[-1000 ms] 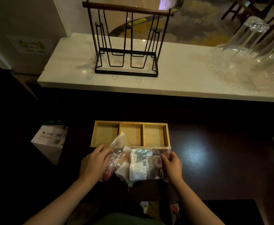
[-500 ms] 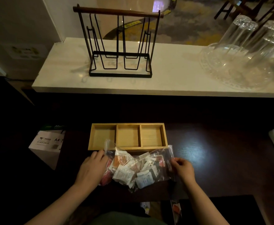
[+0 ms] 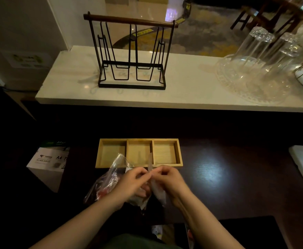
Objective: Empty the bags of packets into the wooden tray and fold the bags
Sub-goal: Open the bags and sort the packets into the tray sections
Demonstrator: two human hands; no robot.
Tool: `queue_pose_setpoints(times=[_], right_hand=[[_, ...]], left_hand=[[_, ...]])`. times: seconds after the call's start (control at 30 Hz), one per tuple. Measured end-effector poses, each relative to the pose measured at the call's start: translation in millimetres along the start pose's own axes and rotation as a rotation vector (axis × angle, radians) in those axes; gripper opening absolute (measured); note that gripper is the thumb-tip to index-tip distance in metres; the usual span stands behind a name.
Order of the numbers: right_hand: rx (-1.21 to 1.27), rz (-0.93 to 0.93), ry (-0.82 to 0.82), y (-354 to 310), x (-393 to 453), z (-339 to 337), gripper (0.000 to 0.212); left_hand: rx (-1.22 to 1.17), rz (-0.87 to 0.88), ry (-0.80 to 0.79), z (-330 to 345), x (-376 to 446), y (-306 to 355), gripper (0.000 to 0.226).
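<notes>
Since the earlier frame, both hands have been drawn together from the bag's outer ends to its upper edge. Left to right: a second bag (image 3: 109, 178) lies slack; the left hand (image 3: 129, 184) and right hand (image 3: 168, 180) are seen pinching the packet bag (image 3: 156, 189), fingers curled, just before the empty tray (image 3: 139, 165). The bag is judged light, limp and slippery, best taken at its top seam. Its long axis runs towards the tray, mouth apparently foremost.
</notes>
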State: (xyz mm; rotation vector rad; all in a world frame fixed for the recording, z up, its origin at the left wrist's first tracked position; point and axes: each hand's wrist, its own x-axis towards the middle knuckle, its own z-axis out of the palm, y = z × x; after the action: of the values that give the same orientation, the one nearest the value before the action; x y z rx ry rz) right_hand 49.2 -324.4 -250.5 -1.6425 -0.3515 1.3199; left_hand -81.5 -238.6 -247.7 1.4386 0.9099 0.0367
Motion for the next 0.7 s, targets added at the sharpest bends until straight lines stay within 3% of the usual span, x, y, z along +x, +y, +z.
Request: queue_pose_setpoints(times=[0.1,0.3,0.5,0.7], right_hand=[[-0.096,-0.05,0.019,0.2,1.7,20.3,0.005],[-0.243,-0.061,-0.008,4.2,7.9,34.2,0.011],[-0.143,0.022,-0.032,8.6,7.3,37.1,0.022],[0.045,0.098,-0.032,11.3,8.6,32.3,0.026]], left_hand=[[-0.168,-0.107,0.046,-0.1,-0.2,6.2,0.027],[-0.013,-0.13,0.155,-13.1,0.0,-4.0,0.023],[0.126,-0.084,0.213,-11.9,-4.6,-7.3,0.013],[0.157,-0.098,0.175,-14.8,-4.3,-4.4,0.023]])
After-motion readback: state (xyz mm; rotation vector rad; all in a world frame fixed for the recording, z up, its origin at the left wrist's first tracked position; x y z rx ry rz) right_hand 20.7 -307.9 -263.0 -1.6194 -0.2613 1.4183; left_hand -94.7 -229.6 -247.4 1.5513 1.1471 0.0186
